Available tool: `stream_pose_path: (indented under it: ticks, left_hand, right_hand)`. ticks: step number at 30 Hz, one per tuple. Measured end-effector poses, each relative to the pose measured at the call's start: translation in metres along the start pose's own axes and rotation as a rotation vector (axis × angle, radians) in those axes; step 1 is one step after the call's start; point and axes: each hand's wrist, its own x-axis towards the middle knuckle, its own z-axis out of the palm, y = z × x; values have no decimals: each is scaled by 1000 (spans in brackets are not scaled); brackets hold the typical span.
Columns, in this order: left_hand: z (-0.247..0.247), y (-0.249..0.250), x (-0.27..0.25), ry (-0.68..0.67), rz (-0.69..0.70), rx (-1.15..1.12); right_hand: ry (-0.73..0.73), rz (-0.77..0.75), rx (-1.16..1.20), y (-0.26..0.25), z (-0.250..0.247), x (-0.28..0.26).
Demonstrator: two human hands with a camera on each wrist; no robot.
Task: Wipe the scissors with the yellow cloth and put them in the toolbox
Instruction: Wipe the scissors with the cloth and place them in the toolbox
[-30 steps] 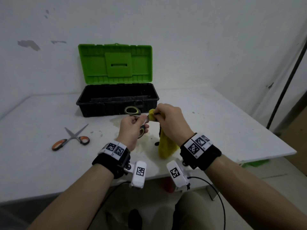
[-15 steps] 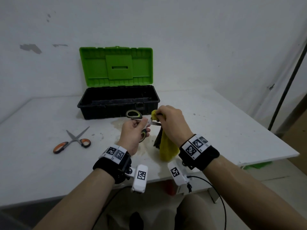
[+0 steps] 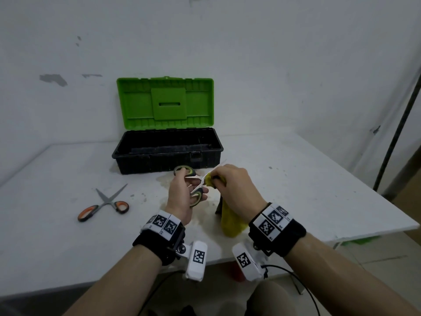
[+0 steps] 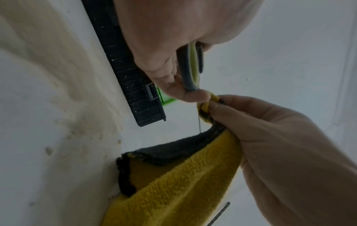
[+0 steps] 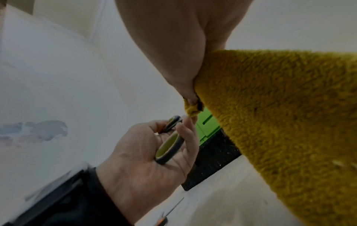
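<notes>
My left hand (image 3: 185, 193) grips the green-and-grey handles of a pair of scissors (image 3: 196, 180), blades spread apart and pointing right. My right hand (image 3: 230, 185) pinches the yellow cloth (image 3: 230, 221) around the blades near the pivot; the rest of the cloth hangs down toward the table. In the left wrist view the scissors handle (image 4: 191, 71) sits in my left fingers and the yellow cloth (image 4: 173, 183) with its dark edge drapes below my right hand (image 4: 270, 145). In the right wrist view the scissors handle (image 5: 169, 147) lies across my left palm. The toolbox (image 3: 167, 151) stands open just behind my hands.
A second pair of scissors (image 3: 103, 205) with orange handles lies blades apart on the white table (image 3: 307, 190) to the left. The toolbox's green lid (image 3: 166, 102) leans back toward the wall. A stained patch marks the table under my hands. A dark pole (image 3: 396, 133) stands at right.
The scissors' blades have spread apart, and my right hand with the cloth has slid along the blades toward the pivot. The view has shifted slightly.
</notes>
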Motion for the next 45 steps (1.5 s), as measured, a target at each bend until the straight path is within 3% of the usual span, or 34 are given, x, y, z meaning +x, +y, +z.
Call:
stream_pose_path:
  ticks: [6, 10, 13, 15, 18, 22, 27, 32, 38, 45]
  left_hand:
    - [3, -8, -2, -65, 101, 171]
    - [-1, -7, -1, -57, 128, 170]
    - [-3, -7, 1, -43, 43, 85]
    - [-3, -7, -1, -122, -23, 43]
    - [-1, -9, -4, -220, -56, -4]
    - [-1, -10, -4, -195, -41, 42]
    - [4, -16, -8, -179, 0, 86]
    - [1, -14, -2, -161, 58, 133]
    - [4, -16, -4, -171, 108, 182]
    - [5, -18, 0, -142, 158, 217]
  right_hand:
    - [-44, -74, -7, -16, 1, 2]
    - [-94, -37, -84, -13, -6, 5]
    - [-106, -77, -88, -14, -11, 5]
    - [-135, -149, -93, -21, -8, 3]
    - [-146, -139, -115, -26, -6, 4]
    - [-165, -67, -163, -21, -8, 7]
    - [-171, -149, -107, -30, -1, 2]
    - [-195, -64, -207, -27, -7, 3]
    - [-184, -103, -149, -31, -9, 0]
    - [-62, -62, -89, -18, -9, -7]
